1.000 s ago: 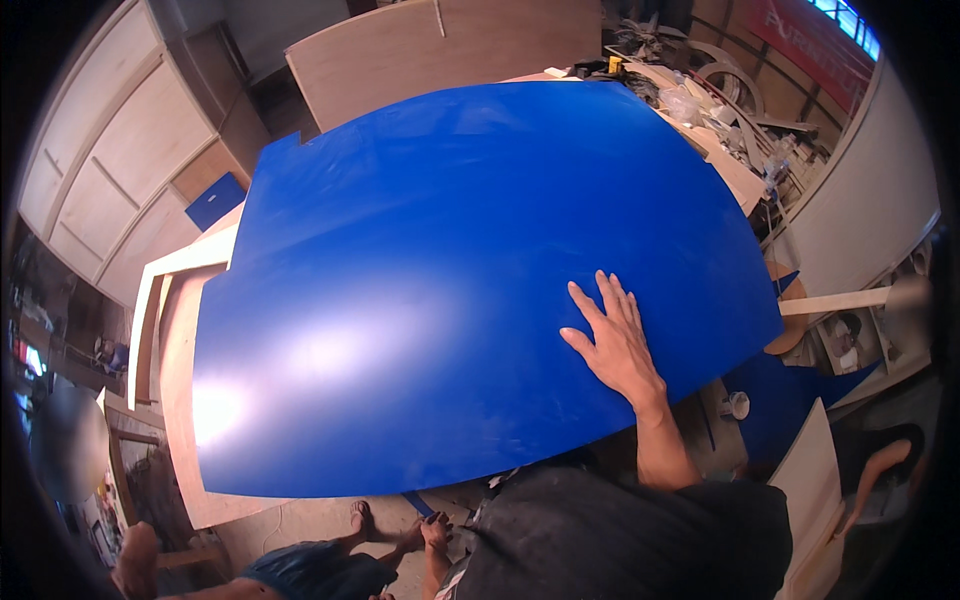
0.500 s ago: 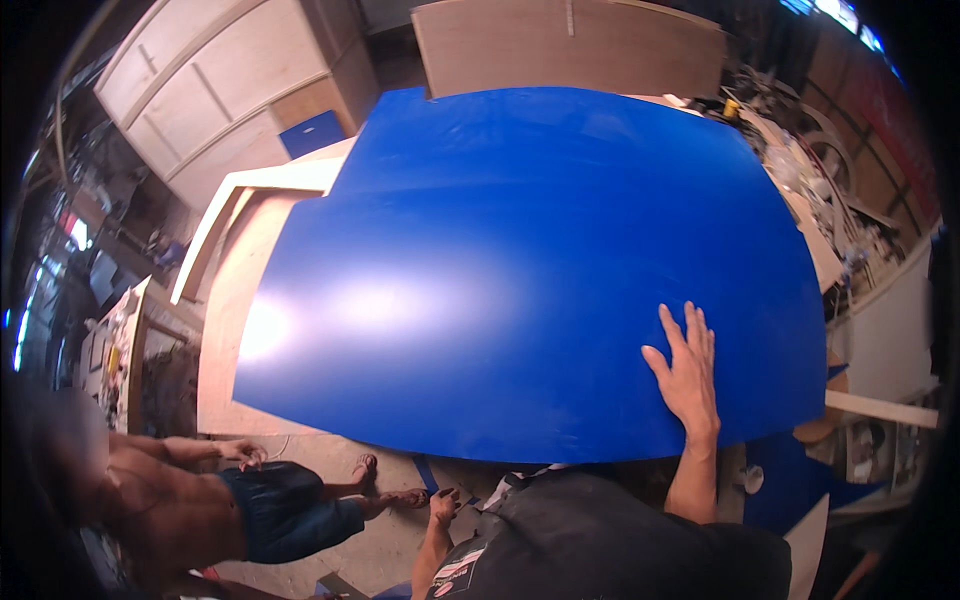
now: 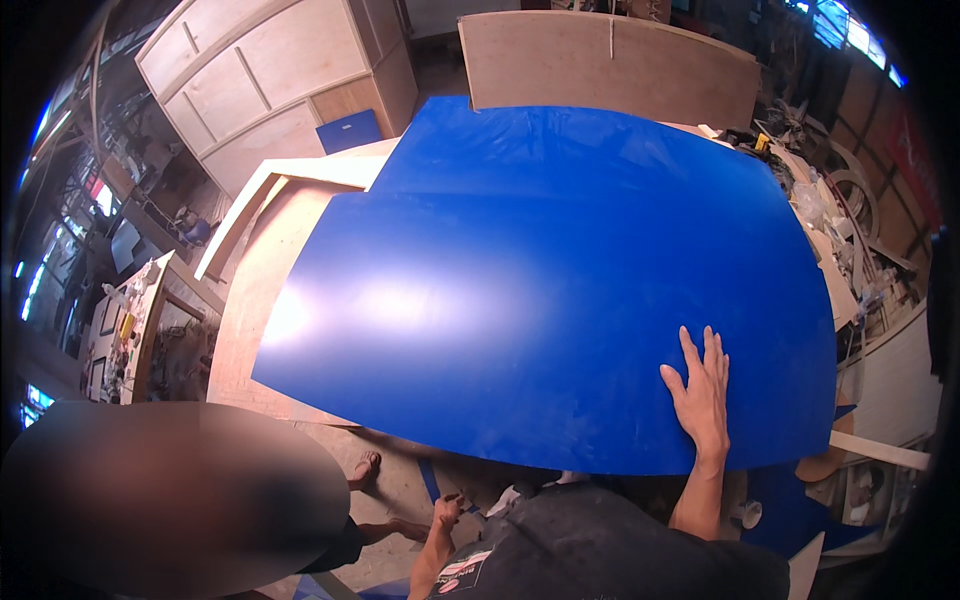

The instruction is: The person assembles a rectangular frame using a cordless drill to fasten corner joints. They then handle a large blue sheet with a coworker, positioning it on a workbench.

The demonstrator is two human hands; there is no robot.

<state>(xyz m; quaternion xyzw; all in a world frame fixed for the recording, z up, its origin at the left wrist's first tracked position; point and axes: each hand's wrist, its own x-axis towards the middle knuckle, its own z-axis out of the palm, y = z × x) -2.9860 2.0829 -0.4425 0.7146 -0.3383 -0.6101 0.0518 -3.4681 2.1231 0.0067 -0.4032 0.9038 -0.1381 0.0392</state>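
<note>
A large glossy blue sheet [image 3: 600, 240] lies over pale wooden boards in front of me, with a bright light reflected on its left part. My right hand [image 3: 701, 400] rests flat on the sheet near its right front, fingers stretched out and thumb apart, holding nothing. Low beside my body, just off the sheet's near edge, is my left hand [image 3: 449, 510]. Its fingers are curled, and whatever they may hold is too small to make out.
At the lower left stands another person, mostly blurred, with a foot [image 3: 366, 470] on the floor. A light wooden frame [image 3: 270, 178] meets the sheet's left side. A wooden panel [image 3: 610, 62] stands behind, wooden cabinets [image 3: 270, 80] far left. Offcuts and clutter [image 3: 835, 215] line the right.
The whole view has shifted, so the sheet appears slightly farther right and lower. The other person's upper body has come closer to me. My right hand stays flat on the sheet.
</note>
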